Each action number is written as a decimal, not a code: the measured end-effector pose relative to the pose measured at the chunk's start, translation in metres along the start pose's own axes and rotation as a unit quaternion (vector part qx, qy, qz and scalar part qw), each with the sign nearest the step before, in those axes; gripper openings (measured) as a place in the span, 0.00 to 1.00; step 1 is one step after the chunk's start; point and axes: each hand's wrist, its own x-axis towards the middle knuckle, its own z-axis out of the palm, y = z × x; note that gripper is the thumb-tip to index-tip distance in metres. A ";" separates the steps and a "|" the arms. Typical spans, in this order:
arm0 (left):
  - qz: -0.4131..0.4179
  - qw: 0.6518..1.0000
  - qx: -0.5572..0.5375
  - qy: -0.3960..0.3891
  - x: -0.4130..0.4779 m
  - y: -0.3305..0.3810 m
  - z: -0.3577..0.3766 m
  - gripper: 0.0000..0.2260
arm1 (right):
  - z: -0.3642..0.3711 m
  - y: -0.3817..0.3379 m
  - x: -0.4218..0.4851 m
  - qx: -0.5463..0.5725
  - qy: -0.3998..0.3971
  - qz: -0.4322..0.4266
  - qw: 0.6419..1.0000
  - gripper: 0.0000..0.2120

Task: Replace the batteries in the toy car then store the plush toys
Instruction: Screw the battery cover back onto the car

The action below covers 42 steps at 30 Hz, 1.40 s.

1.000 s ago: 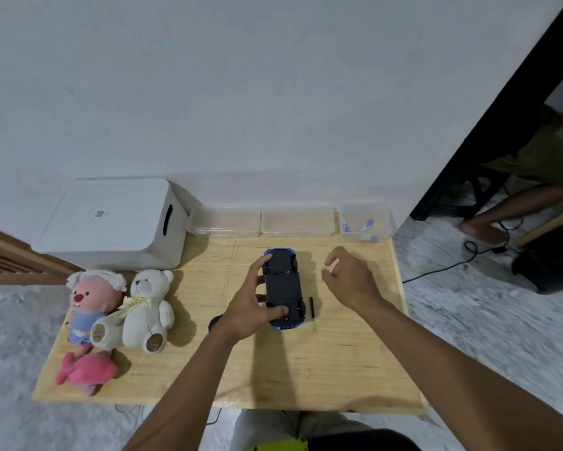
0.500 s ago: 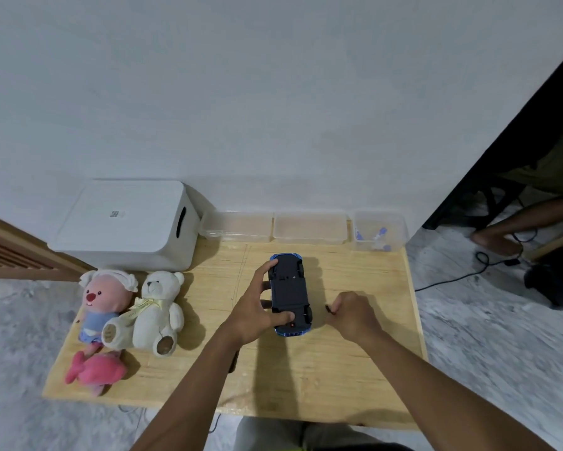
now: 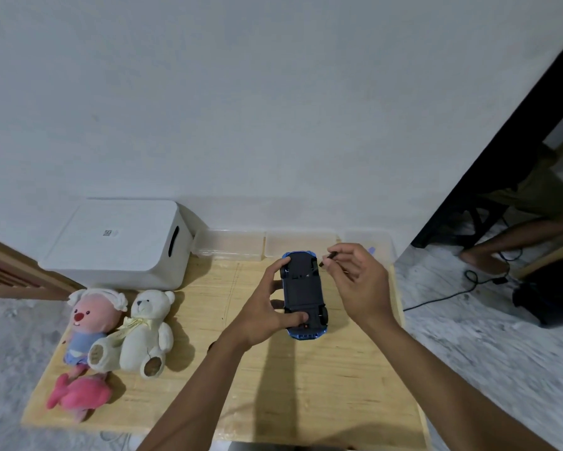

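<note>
A blue toy car (image 3: 303, 292) lies upside down on the low wooden table (image 3: 273, 402), its black underside facing up. My left hand (image 3: 267, 307) grips the car from its left side, thumb pressed near the rear end. My right hand (image 3: 354, 281) hovers just right of the car and pinches a small dark stick-like tool (image 3: 328, 258) above the front wheel. On the table's left sit a pink plush with a white cap (image 3: 89, 320), a white teddy bear (image 3: 145, 333) and a pink fish plush (image 3: 76, 397).
A white lidded storage box (image 3: 120, 242) stands at the back left. Three clear shallow containers (image 3: 231, 244) line the wall behind the car, the rightmost holding small blue items. A person's foot and a black cable lie on the floor at right.
My right hand picked the small dark tool up from the table beside the car and raised it toward the car's front. My left hand kept its grip on the car.
</note>
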 end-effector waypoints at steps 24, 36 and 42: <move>-0.006 1.000 0.007 0.008 0.006 0.001 0.001 0.44 | 0.004 0.010 0.006 0.002 0.015 -0.004 1.000 0.08; -0.013 1.000 0.011 0.011 0.006 -0.001 -0.001 0.44 | 0.007 0.011 0.008 0.000 0.005 -0.003 1.000 0.09; -0.012 1.000 0.010 0.009 0.005 -0.002 -0.001 0.44 | 0.009 0.014 0.008 -0.002 0.005 -0.004 1.000 0.09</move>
